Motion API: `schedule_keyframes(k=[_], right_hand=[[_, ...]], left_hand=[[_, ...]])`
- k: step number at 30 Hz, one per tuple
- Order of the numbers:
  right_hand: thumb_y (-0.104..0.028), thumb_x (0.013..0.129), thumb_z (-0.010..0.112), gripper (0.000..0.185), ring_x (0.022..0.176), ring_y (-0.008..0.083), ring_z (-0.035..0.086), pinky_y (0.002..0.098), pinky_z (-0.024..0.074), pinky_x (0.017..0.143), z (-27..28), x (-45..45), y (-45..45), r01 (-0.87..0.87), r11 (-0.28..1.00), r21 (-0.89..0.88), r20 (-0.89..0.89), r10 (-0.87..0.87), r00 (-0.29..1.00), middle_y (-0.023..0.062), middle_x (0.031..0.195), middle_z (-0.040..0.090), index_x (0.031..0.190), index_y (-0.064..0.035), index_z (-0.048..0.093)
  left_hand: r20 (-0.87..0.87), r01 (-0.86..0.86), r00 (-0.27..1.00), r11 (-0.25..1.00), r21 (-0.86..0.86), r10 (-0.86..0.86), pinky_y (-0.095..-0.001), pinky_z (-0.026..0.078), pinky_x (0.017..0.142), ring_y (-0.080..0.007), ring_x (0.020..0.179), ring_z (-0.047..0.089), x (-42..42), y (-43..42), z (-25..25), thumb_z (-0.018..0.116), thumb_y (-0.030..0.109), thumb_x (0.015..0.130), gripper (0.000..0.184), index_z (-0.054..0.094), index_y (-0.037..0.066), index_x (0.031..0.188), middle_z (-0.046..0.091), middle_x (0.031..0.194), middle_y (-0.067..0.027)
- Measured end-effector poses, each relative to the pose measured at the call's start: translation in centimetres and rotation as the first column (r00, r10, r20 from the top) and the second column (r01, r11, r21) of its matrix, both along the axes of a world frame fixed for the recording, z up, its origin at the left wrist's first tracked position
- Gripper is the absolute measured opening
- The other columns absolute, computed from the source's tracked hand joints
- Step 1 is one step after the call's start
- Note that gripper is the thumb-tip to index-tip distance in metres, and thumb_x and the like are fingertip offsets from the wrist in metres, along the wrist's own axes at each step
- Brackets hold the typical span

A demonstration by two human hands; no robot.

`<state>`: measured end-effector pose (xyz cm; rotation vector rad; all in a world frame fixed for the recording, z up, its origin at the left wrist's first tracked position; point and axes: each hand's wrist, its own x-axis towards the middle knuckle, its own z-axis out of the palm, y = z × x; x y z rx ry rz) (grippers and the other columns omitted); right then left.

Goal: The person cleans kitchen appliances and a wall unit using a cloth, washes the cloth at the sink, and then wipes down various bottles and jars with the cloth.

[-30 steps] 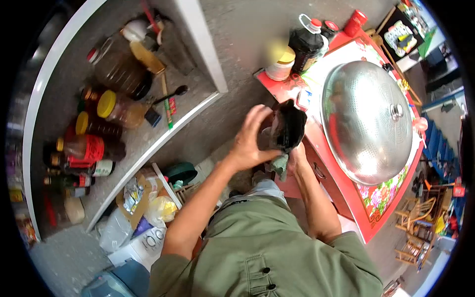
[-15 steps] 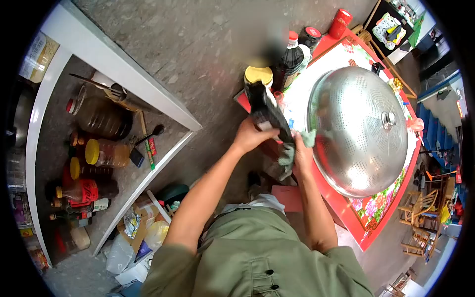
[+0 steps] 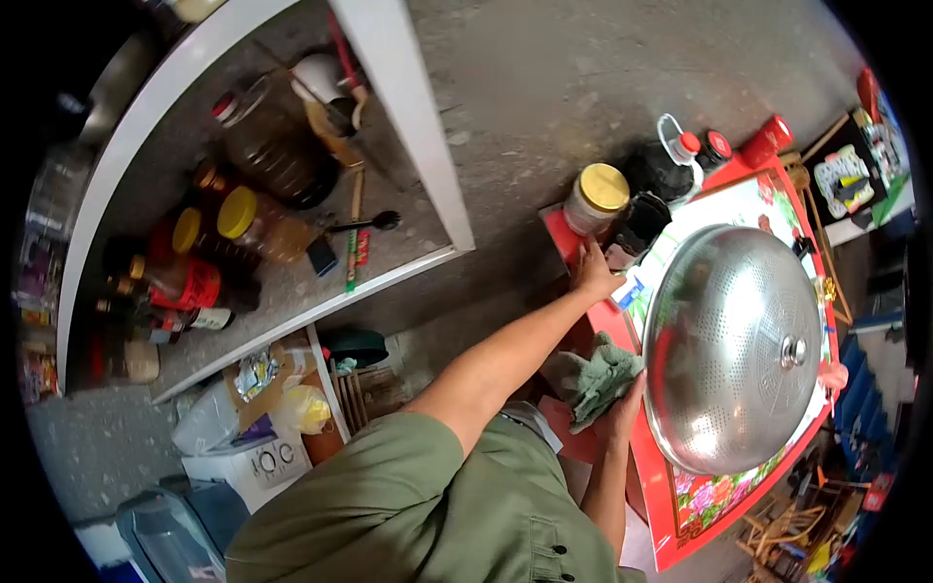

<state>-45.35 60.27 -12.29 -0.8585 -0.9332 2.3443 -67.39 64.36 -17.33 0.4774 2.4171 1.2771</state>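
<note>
My left grip (image 3: 595,274), to the left of the domed metal lid (image 3: 734,350) and slightly beyond its middle, is closed about the lower end of a dark container (image 3: 643,222), thumb on the near side, fingers partly hidden. The container, its black mouth facing upward, is at the far left of the lid. My right grip (image 3: 627,408), just left of the lid's rim, clasps a crumpled grey-green cloth (image 3: 604,377); whether the knuckles touch the rim cannot be told.

The lid is perforated, bears a round knob (image 3: 794,351), and sits on the red-edged counter (image 3: 663,530), whose floral covering shows at the lid's near side. Beyond the lid to the left, a jar with a yellow cap (image 3: 600,194) is just beside the dark container; next come a black bottle (image 3: 656,173) with a red cap and white handle, a dark jar with a red top (image 3: 715,148), and a red can (image 3: 766,142) farthest beyond.

Well to the left of the lid, a white-edged shelf (image 3: 423,219) carries a large dark jug (image 3: 277,146), several bottles and a black spoon (image 3: 379,222). Below this shelf, also left of the lid, is a white carton (image 3: 255,468).
</note>
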Motion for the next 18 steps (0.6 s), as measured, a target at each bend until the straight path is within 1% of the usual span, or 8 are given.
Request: schedule_keyframes(k=[2, 4, 5, 7, 11, 14, 16, 18], right_hand=[[-0.053, 0.099, 0.033, 0.060, 0.112, 0.0258, 0.056, 0.0419, 0.0432, 0.099, 1.5, -1.1, -1.0, -0.110, 0.994, -0.025, -0.089, 0.108, 0.990, 0.0104, 0.123, 0.057, 0.129, -0.0023, 0.048], [-0.053, 0.099, 0.031, 0.063, 0.117, 0.0268, 0.053, 0.0413, 0.0395, 0.102, 3.9, -2.3, -2.4, -0.165, 0.985, 0.047, -0.029, 0.167, 0.986, 0.0119, 0.129, 0.053, 0.135, -0.0021, 0.043], [-0.050, 0.099, 0.033, 0.062, 0.119, 0.0265, 0.050, 0.0404, 0.0382, 0.103, 3.9, -2.5, -2.9, -0.256, 0.952, 0.167, 0.059, 0.250, 0.966, 0.0126, 0.131, 0.050, 0.136, -0.0008, 0.040], [-0.043, 0.100, 0.035, 0.060, 0.124, 0.0260, 0.046, 0.0386, 0.0356, 0.104, 3.9, -3.1, -3.9, -0.436, 0.813, 0.386, 0.251, 0.362, 0.898, 0.0139, 0.136, 0.046, 0.140, 0.0018, 0.035], [-0.017, 0.095, 0.045, 0.050, 0.120, 0.0292, 0.047, 0.0400, 0.0378, 0.100, 9.0, -11.5, -9.2, -0.189, 0.368, 0.910, 0.045, 0.366, 0.930, 0.0186, 0.132, 0.046, 0.140, 0.0034, 0.035], [-0.005, 0.092, 0.050, 0.044, 0.110, 0.0337, 0.051, 0.0400, 0.0401, 0.094, 10.1, -17.6, -13.1, -0.003, 0.011, 1.000, -0.001, 0.289, 0.957, 0.0212, 0.123, 0.051, 0.134, 0.0043, 0.043], [-0.004, 0.092, 0.051, 0.038, 0.101, 0.0350, 0.053, 0.0391, 0.0412, 0.090, 9.7, -20.7, -15.0, 0.071, 0.017, 0.997, -0.073, 0.261, 0.962, 0.0208, 0.112, 0.055, 0.128, 0.0051, 0.048], [-0.005, 0.095, 0.049, 0.031, 0.103, 0.0243, 0.054, 0.0324, 0.0407, 0.091, 10.3, -21.5, -16.4, -0.051, 0.436, 0.899, -0.082, 0.281, 0.956, 0.0144, 0.111, 0.057, 0.123, 0.0060, 0.051]], left_hand=[[0.042, 0.039, 0.998, 0.998, 0.057, -0.041, -0.0434, 0.034, 0.106, -0.0399, 0.126, 0.040, -0.3, -1.9, 0.4, 0.077, 0.034, 0.067, 0.101, 0.021, -0.005, 0.141, 0.043, 0.129, -0.0299], [-0.204, 0.101, 0.977, 0.976, 0.192, -0.061, -0.0426, 0.041, 0.100, -0.0351, 0.115, 0.052, 0.9, -6.3, 0.2, 0.071, 0.027, 0.077, 0.077, 0.035, -0.003, 0.137, 0.050, 0.121, -0.0258], [0.011, 0.203, 0.974, 0.900, 0.387, -0.225, -0.0347, 0.051, 0.084, -0.0248, 0.096, 0.063, 1.4, -13.2, 4.5, 0.070, 0.017, 0.081, 0.058, 0.046, 0.001, 0.131, 0.056, 0.114, -0.0200], [-0.076, 0.150, 0.989, 0.854, 0.498, -0.130, -0.0270, 0.053, 0.069, -0.0134, 0.081, 0.063, 2.8, -21.4, 8.0, 0.065, 0.007, 0.085, 0.028, 0.062, 0.002, 0.112, 0.063, 0.098, -0.0125], [-0.385, -0.118, 0.901, 0.968, 0.223, 0.199, -0.0340, 0.051, 0.066, -0.0242, 0.074, 0.064, 0.2, -34.3, 14.6, 0.062, 0.010, 0.086, 0.012, 0.067, 0.001, 0.092, 0.065, 0.087, -0.0120], [-0.649, -0.310, 0.716, 0.950, 0.037, 0.259, -0.0414, 0.050, 0.068, -0.0353, 0.079, 0.062, -3.1, -38.1, 16.9, 0.062, 0.014, 0.085, 0.016, 0.065, 0.000, 0.092, 0.062, 0.087, -0.0143], [-0.592, -0.336, 0.776, 0.937, -0.096, 0.217, -0.0405, 0.050, 0.070, -0.0328, 0.081, 0.063, -4.9, -38.6, 16.6, 0.062, 0.019, 0.084, 0.022, 0.067, 0.002, 0.096, 0.063, 0.092, -0.0162], [-0.608, -0.326, 0.777, 0.930, -0.170, 0.161, -0.0416, 0.051, 0.072, -0.0338, 0.081, 0.063, -6.4, -37.7, 16.3, 0.062, 0.021, 0.084, 0.023, 0.066, 0.001, 0.096, 0.063, 0.095, -0.0168]])
